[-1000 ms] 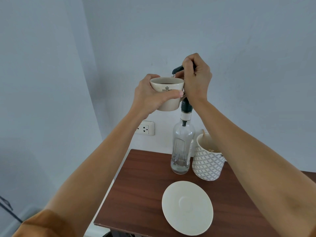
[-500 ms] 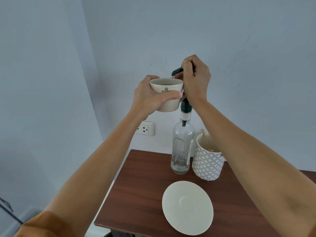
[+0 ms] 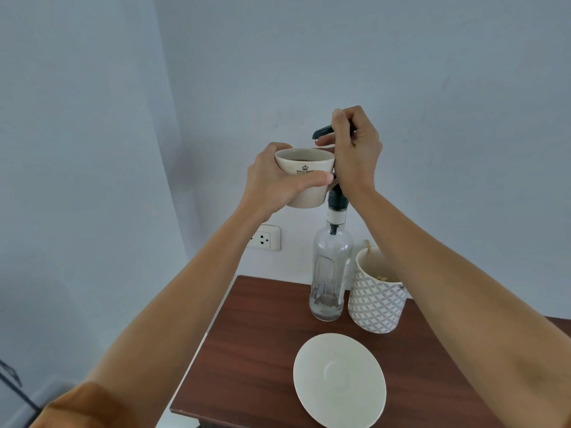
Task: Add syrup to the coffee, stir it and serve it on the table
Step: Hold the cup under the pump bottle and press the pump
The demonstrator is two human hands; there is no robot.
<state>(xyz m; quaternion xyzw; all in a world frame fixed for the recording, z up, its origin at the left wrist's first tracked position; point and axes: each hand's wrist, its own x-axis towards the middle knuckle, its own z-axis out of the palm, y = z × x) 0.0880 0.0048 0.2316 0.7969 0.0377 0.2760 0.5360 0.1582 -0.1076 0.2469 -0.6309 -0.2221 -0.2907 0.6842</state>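
Two hands are in view, a left hand (image 3: pixel 275 177) and a right hand (image 3: pixel 355 149), each at the end of one bare forearm, so two forearms. There is one cream cup (image 3: pixel 304 177) with one dark printed mark on its side. One clear glass bottle (image 3: pixel 330 273) stands on one wooden table (image 3: pixel 253 350), and the bottle carries one dark pump (image 3: pixel 323 131) on top. One white saucer (image 3: pixel 340 379) lies on the table. One patterned holder (image 3: pixel 375 301) stands there too, with at least one wooden stick (image 3: pixel 368 244) showing above its rim; how many more are inside cannot be counted. One wall socket (image 3: pixel 264 237) is on the wall
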